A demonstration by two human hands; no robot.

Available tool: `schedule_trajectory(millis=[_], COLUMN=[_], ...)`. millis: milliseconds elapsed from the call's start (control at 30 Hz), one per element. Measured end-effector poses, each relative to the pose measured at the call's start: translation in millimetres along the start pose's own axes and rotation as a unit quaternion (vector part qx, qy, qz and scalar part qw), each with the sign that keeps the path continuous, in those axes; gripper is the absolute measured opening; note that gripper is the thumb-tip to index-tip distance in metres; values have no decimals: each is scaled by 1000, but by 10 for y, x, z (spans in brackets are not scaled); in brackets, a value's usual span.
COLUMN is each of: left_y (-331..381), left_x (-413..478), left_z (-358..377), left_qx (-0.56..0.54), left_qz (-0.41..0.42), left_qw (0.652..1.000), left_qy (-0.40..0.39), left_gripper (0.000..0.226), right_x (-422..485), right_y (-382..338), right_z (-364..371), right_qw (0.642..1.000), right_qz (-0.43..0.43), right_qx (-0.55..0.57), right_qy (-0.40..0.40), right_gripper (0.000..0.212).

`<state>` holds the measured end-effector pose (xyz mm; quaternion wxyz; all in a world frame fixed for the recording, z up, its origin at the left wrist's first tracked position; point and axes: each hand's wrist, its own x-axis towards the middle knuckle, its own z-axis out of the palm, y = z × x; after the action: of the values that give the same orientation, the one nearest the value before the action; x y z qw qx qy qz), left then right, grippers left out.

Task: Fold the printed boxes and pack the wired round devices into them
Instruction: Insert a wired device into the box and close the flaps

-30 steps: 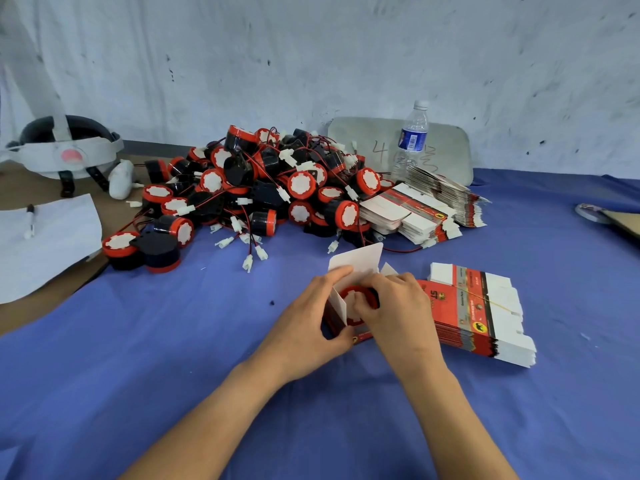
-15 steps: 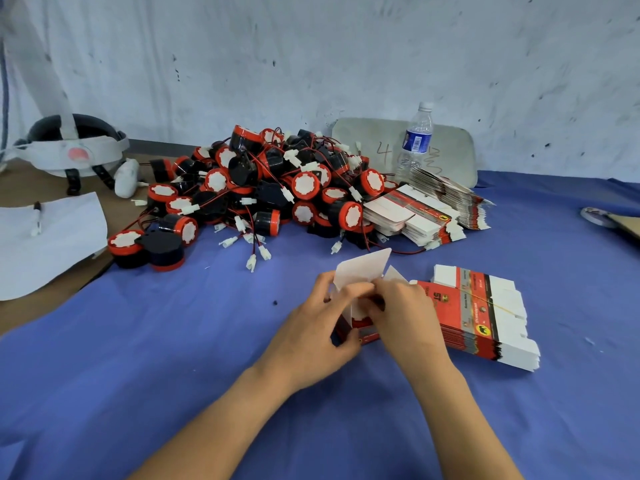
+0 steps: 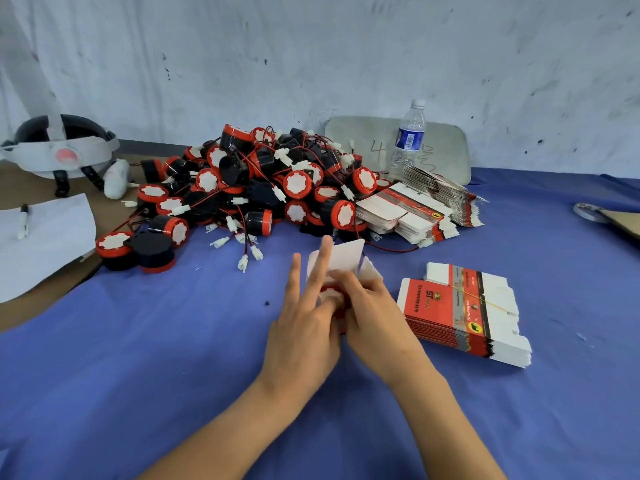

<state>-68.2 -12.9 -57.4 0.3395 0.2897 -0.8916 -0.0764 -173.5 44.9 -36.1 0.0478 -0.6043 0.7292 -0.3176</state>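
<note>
— Fingers point(image 3: 320, 268) of the left hand point(image 3: 304, 327) have sprung apart since a moment ago: two stand straight up against the white flap point(image 3: 343, 254), no longer curled over it.

— And the right hand point(image 3: 374, 317)?

— Its fingers are bunched together, pressing down into the mouth of the box point(image 3: 334, 306), just under the raised ones. A bit of red shows between the two hands; I take that for the round device point(image 3: 329, 292) going in, though most of it is hidden.

— So it's seated?

— Nearly, I'd judge. The flap stands open above the fingertips, so closing isn't done yet. Freeing those two fingers looks like making room to fold it down.

— What's around them?

— Just right of the knuckles lies a banded stack of flat boxes point(image 3: 457, 310). Beyond the fingertips, the heap of wired devices point(image 3: 263, 181) with loose white plugs, more flat boxes point(image 3: 405, 213) beside it, and a water bottle point(image 3: 408, 133) farther back.
</note>
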Motion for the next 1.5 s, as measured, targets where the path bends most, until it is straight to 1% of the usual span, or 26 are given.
schedule_trajectory(millis=[100, 167, 233, 333, 367, 433, 500, 567, 633, 700, 767, 833, 900, 1000, 1100, 1200, 1367, 1433, 1500], left_y=[-25, -25, -23, -52, -66, -97, -108, -95, -85, -66, -46, -40, -32, 10, 31, 40, 31, 27, 36], left_x=[10, 21, 12, 20, 24, 14, 5, 9, 14, 13, 15, 16, 11, -12, -26, -17, -30, -40, -45], left_z=[-5, 5, 27, 78, 106, 162, 160, 118, 94, 90, 84, 87, 100, 137, 161, 162, 200, 208, 212], left_qx=[62, 90, 114, 109, 105, 97, 80, 61, 43, 27, 6, -16, -32, -45, -55, -35, -11, -3, -8], left_qz=[33, 34, 21, -13, -28, -61, -78, -83, -82, -81, -77, -69, -50, -47, -64, -78, -80, -79, -83], left_qw=[997, 995, 993, 994, 993, 989, 989, 991, 990, 990, 992, 992, 993, 990, 984, 980, 978, 975, 972], left_qy=[13, -4, -17, -29, -45, -94, -97, -88, -102, -113, -103, -101, -104, -123, -159, -181, -193, -209, -219], left_gripper=[12, 17, 18, 13, 13, 23, 32, 38, 45, 49, 44, 40, 39, 38, 49, 53, 58, 67, 76], right_x=[-26, -39, -54, -82, -82, -77, -75, -74, -73, -66, -60, -47, -16, 30, 79, 111, 124, 121, 109], right_y=[-15, 32, 94, 170, 195, 232, 242, 205, 118, 22, -24, -21, 25, 22, -4, 22, 36, 21, 15], right_z=[-99, -211, -310, -398, -410, -419, -418, -416, -386, -303, -193, -101, -33, 47, 98, 104, 65, 37, 15], right_qw=[1000, 1000, 998, 993, 992, 991, 990, 988, 989, 990, 989, 988, 980, 966, 960, 955, 955, 957, 965], right_qz=[-16, -7, 14, 58, 70, 95, 110, 100, 63, 23, 1, 27, 91, 136, 169, 201, 205, 205, 201], right_qx=[12, 2, -14, -23, -23, -35, -37, -24, -9, -7, -29, -85, -156, -209, -212, -211, -215, -205, -167], right_qy=[14, 30, 63, 98, 100, 84, 80, 112, 135, 139, 146, 123, 81, 62, 68, 52, 4, 6, 5], right_gripper=[54, 49, 46, 45, 42, 33, 21, 12, 8, 9, 12, 21, 31, 32, 28, 24, 22, 23, 27])
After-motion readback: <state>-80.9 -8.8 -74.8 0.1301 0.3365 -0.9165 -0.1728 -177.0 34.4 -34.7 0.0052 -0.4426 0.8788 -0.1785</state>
